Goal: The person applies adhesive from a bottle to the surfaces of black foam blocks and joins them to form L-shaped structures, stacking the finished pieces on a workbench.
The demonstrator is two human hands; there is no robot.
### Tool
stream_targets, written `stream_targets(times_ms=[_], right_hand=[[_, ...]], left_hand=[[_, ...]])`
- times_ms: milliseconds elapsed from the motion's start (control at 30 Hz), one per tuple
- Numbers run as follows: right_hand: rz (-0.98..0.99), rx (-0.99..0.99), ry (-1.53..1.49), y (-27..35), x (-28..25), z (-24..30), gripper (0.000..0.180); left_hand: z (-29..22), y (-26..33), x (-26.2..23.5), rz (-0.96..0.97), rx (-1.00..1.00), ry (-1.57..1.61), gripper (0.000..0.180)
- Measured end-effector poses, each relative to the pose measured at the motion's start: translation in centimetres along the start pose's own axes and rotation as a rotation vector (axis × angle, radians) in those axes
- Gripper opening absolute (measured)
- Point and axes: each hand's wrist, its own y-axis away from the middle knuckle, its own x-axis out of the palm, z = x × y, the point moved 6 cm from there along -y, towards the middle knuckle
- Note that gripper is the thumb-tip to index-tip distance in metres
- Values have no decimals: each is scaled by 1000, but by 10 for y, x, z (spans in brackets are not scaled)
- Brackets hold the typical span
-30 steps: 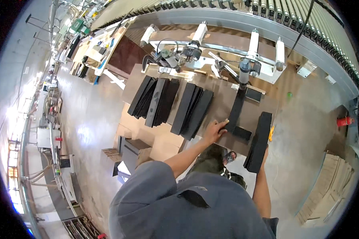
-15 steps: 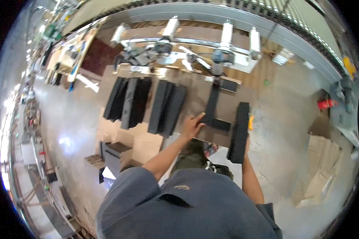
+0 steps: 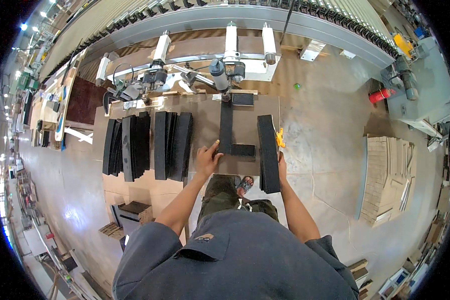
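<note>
A long black strip lies lengthwise on the brown worktable, its far end beneath a grey cylindrical tool. My left hand is open beside its near end, index finger stretched to the strip's left edge. A short black block extends to the right from that end. On the right, a stack of black strips overhangs the table's near edge. My right hand is against the stack's right side; its fingers are mostly hidden, so its grip cannot be made out.
Several bundles of black strips stand left on the table. Another short dark block lies by the tool. A yellow clamp-like piece sits at the right edge. Flattened cardboard is stacked on the floor to the right; an opened carton stands lower left.
The whole view has swung, so the table appears farther left and straighter. Both hands keep nearly the same places beside the strip and the stack.
</note>
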Motion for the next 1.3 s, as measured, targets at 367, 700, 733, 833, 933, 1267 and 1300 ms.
stream_targets(times_ms=[367, 700, 733, 833, 933, 1267, 1300], right_hand=[[-16, 54, -12, -2, -8, 23, 51], [9, 83, 115, 7, -17, 43, 57], [37, 123, 126, 5, -17, 42, 57], [47, 154, 147, 7, -18, 45, 58], [60, 160, 155, 10, -20, 54, 58], [42, 196, 144, 9, -21, 52, 62], [44, 206, 187, 7, -22, 48, 63]], left_hand=[[3, -4, 6, -10, 23, 39, 60], [2, -1, 5, 54, -13, -35, 60], [-2, -2, 2, 46, 21, -54, 60], [-10, -7, -2, 149, -28, -48, 64], [-16, -23, 12, 124, -262, -61, 72], [-56, -115, 46, 102, -103, -420, 70], [-58, -116, 45, 100, -96, -391, 69]])
